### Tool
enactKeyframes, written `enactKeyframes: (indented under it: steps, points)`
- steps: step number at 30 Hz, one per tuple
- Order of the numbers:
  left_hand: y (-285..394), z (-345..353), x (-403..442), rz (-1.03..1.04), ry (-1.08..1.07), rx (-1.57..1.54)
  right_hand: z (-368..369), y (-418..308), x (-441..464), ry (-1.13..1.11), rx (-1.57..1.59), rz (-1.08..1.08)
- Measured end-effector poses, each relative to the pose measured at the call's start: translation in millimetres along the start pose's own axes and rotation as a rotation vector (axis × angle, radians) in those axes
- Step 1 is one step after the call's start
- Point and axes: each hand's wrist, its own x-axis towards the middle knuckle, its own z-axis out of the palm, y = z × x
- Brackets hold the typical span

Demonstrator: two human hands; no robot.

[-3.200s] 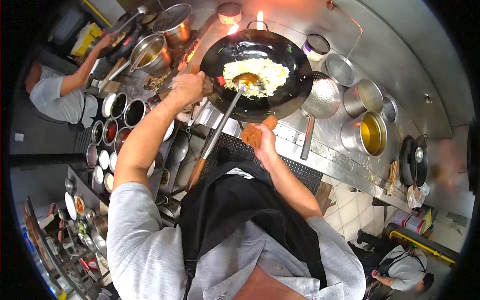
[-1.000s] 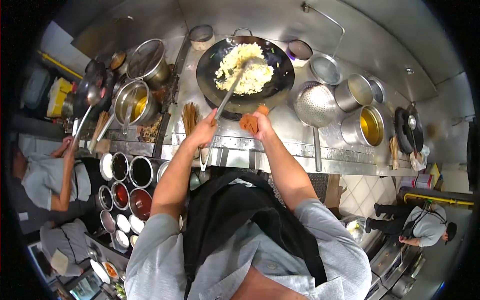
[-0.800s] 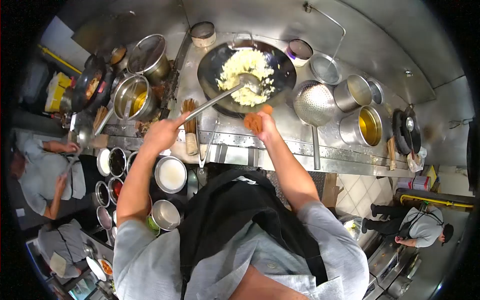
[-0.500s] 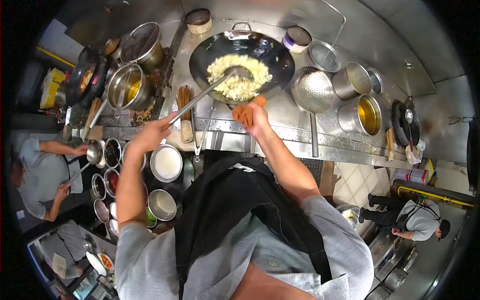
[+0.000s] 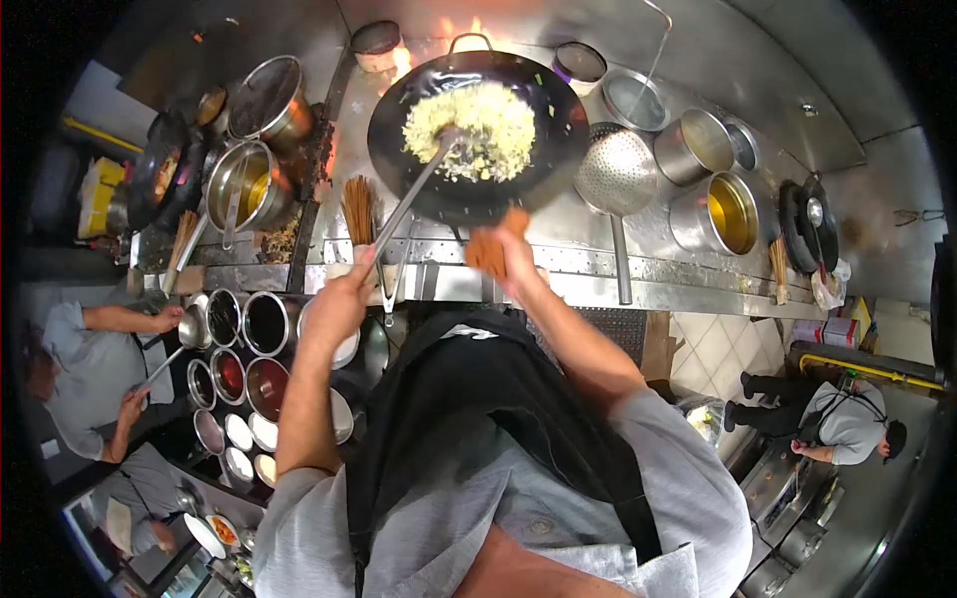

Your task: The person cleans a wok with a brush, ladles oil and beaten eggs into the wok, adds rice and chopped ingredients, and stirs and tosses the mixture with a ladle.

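My left hand (image 5: 339, 304) is closed round the long handle of a ladle (image 5: 411, 194), whose bowl lies in the food. That food (image 5: 488, 115) is pale yellow, looks like egg fried rice with green bits, and fills the middle of a large black wok (image 5: 399, 159). At the wok's near edge, my right hand (image 5: 516, 261) is closed on a folded orange-brown cloth (image 5: 486, 253), slightly blurred. The cloth covers the place of the near handle, so I cannot see the grip on it. Flames (image 5: 469, 35) show behind the wok's far rim.
A perforated strainer (image 5: 616, 169) rests right of the wok, beside a pot of oil (image 5: 733, 224). Left stand a bamboo brush (image 5: 358, 209) and another oil pot (image 5: 249, 189). Several sauce containers (image 5: 267, 387) are at lower left. A co-worker (image 5: 95, 369) holds a ladle there; another person (image 5: 837, 419) is at right.
The wok has tilted and shifted slightly left, and its food has spread toward the far side. Flames have appeared behind it. My left hand has moved right and down with the ladle.
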Motion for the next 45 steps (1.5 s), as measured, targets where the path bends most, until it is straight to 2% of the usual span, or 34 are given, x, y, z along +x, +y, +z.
enactKeyframes:
  steps: [1,2,4,6,7,8,9,10,12,15,16,18,19,20,21,22,24,26,27,28,29,30,32,34,36,37,39,40,41,42,43,44,45]
  points:
    - [1.4,9.1,-3.5,0.062,0.107,-0.069,-16.2,11.1,-23.0,0.046,-0.061,0.067]
    - [2.3,2.9,-16.6,0.074,0.116,-0.065,-35.0,18.6,-44.6,0.040,-0.137,0.075]
    - [10.6,-31.8,-49.7,0.104,0.140,-0.062,-49.2,24.5,-53.7,-0.035,-0.108,-0.089]
    - [17.2,-76.5,-81.5,-0.035,-0.028,-0.170,-0.5,-15.9,-58.0,0.068,0.028,0.100]
    - [24.8,-91.6,-87.7,-0.087,-0.099,-0.190,24.3,-29.9,-41.8,0.125,0.135,0.085]
    - [22.8,-90.4,-83.7,-0.022,-0.112,-0.151,-2.7,-16.2,21.6,-0.073,0.175,0.074]
    - [29.9,-82.2,-67.8,0.001,-0.136,-0.044,9.9,-32.8,37.0,0.049,-0.075,0.166]
    - [35.9,-66.9,-48.4,0.023,-0.158,0.066,44.8,-44.3,18.3,0.181,-0.169,0.136]
    - [15.2,-4.7,-11.4,0.055,-0.025,0.102,11.8,-9.8,25.2,0.002,-0.026,0.050]
    - [33.3,9.6,-19.1,0.067,0.163,-0.127,-38.2,15.4,-44.6,-0.006,-0.125,0.061]
    - [30.0,0.3,-32.6,0.060,0.151,-0.181,-62.2,25.5,-47.1,-0.038,-0.192,0.034]
    - [28.3,-40.5,-68.1,0.006,0.097,-0.224,-31.1,-5.3,-62.6,0.056,-0.204,0.012]
    - [37.7,-70.8,-85.1,-0.058,-0.012,-0.177,-20.6,-17.1,-68.0,0.108,-0.211,0.004]
    - [30.6,-82.7,-96.7,0.003,-0.040,-0.211,-32.2,-10.5,-27.2,-0.086,0.094,0.164]
    - [38.2,-93.0,-94.5,-0.051,-0.137,-0.151,20.9,-40.1,-34.3,0.095,0.106,0.126]
    - [44.8,-99.7,-85.5,-0.106,-0.226,-0.090,20.9,-40.4,-3.3,0.077,0.013,0.151]
    - [39.3,-58.2,-48.7,0.115,-0.098,0.047,21.7,-34.4,24.4,0.031,-0.057,0.124]
    - [41.6,-10.4,-16.7,0.092,-0.034,0.048,20.3,-17.4,7.9,-0.021,-0.011,0.018]
    - [41.4,4.9,-15.2,0.109,0.034,-0.046,8.1,-16.9,-19.4,0.026,-0.160,0.116]
    - [39.3,16.1,-18.5,0.125,0.103,-0.142,-14.2,3.6,-31.9,0.050,-0.093,0.039]
    - [32.5,21.5,-25.4,0.293,0.223,-0.311,-43.4,9.1,-43.8,-0.059,-0.236,0.005]
    - [31.7,5.3,-33.7,0.093,0.055,-0.553,-55.6,15.1,-45.2,-0.080,-0.160,0.011]
    - [26.7,-42.7,-53.2,-0.333,-0.316,-1.002,-90.1,29.2,-19.3,-0.119,-0.330,-0.111]
    - [-10.2,-58.8,-33.3,-0.068,-0.516,-1.463,8.3,-40.7,-45.0,0.106,0.056,0.122]
    - [22.3,-88.0,-1.6,0.239,-0.555,-1.697,-1.3,-49.5,18.1,-0.031,-0.007,0.115]
    - [29.1,-98.5,24.5,0.387,-0.516,-1.713,41.0,-71.4,2.1,0.142,-0.004,0.100]
    - [63.0,-117.8,77.1,0.663,-0.313,-1.696,25.6,-54.4,49.6,0.176,-0.060,0.120]
    - [39.3,-133.3,127.2,0.523,-0.221,-1.448,18.8,-47.7,62.8,0.192,-0.073,0.128]
    - [62.3,-145.4,156.3,0.373,0.138,-0.935,15.3,-42.7,68.6,0.175,-0.071,0.116]
    - [85.2,-157.4,185.5,0.103,0.366,-0.417,12.8,-41.0,74.6,0.158,-0.072,0.101]
    - [97.3,-154.2,222.2,0.325,0.692,-0.247,9.5,-39.1,77.7,0.143,-0.076,0.092]
    - [111.4,-162.8,248.7,0.342,0.630,-0.260,6.2,-35.1,78.4,0.141,-0.087,0.102]
    - [140.7,-171.3,249.3,0.463,0.639,-0.347,4.5,-35.1,82.3,0.137,-0.096,0.108]
